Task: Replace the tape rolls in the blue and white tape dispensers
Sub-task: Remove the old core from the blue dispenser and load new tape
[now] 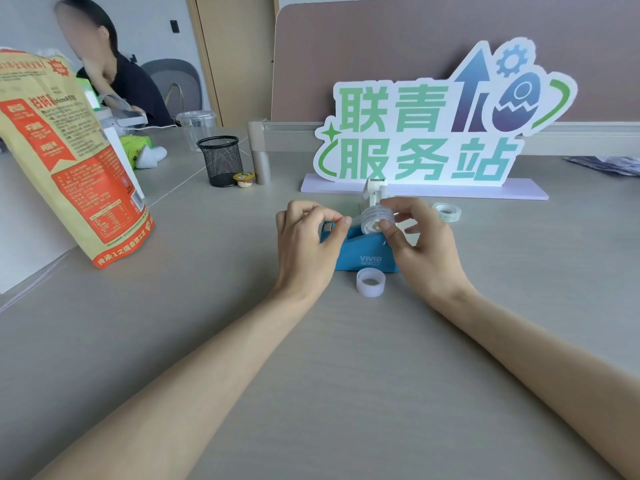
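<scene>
The blue tape dispenser [363, 252] stands on the grey desk in front of me. Just above its cradle, my right hand [420, 244] holds a white tape roll [375, 220] between thumb and fingers. My left hand [310, 242] pinches the roll's loose tape end near the dispenser's cutter end, partly hiding it. The white tape dispenser [375, 192] stands upright right behind the blue one. A frosted tape roll [370, 282] lies flat in front of the blue dispenser. A clear tape roll [447, 212] lies to the right, behind my right hand.
A large cut-out sign [433, 133] on a white base stands behind the dispensers. An orange and tan bag [69, 168] leans at the left. A black mesh pen cup [221, 161] and a small sealed cup [244, 179] sit further back. A person sits at the far left.
</scene>
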The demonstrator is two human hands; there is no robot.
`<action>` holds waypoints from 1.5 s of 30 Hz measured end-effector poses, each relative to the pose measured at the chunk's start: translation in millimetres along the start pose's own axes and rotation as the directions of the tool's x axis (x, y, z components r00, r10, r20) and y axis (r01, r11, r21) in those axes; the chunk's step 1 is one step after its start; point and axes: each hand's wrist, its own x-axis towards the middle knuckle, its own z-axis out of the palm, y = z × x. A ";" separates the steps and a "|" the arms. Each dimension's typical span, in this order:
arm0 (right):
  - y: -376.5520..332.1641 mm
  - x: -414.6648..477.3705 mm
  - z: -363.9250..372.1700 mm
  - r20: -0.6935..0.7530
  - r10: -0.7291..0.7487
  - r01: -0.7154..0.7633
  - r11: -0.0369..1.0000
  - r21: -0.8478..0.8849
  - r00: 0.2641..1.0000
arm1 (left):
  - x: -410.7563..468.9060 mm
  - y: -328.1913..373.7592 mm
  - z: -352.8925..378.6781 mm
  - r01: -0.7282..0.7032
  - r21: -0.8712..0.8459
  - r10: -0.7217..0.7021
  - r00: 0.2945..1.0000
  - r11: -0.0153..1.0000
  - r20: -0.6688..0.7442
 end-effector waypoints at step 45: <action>0.6 -8.2 2.8 -0.008 -0.145 0.143 0.982 -0.125 0.989 | -1.8 -2.5 1.4 -0.052 -0.010 0.053 0.996 0.999 0.079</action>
